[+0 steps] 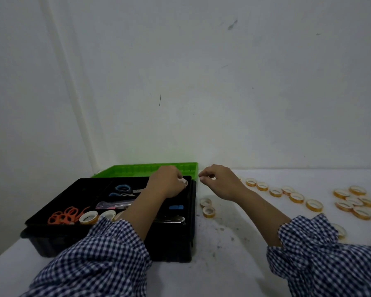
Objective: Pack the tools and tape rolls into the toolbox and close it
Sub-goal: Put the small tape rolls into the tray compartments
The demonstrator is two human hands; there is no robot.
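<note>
I am watching the left hand [167, 182] reaching over the far right corner of the open black toolbox [107, 239], its grip curled round a pale tape roll [184, 182] that it is holding just above the tray. The right hand [220, 182] is hovering just beside the box's right edge, its grip loosely curled and, as far as I can tell, holding nothing. Blue scissors [121, 189], orange scissors [64, 215] and a few packed rolls [88, 217] are lying in the tray, and the green lid [137, 169] is lying folded back behind. I am judging this as the roll-packing step, well short of done, since many loose rolls [296, 197] are lying scattered on the table [223, 264] to the right. The next move is calling for letting this roll go into the compartment, then sending the free hand to the nearest two rolls [208, 207] beside the box.
</note>
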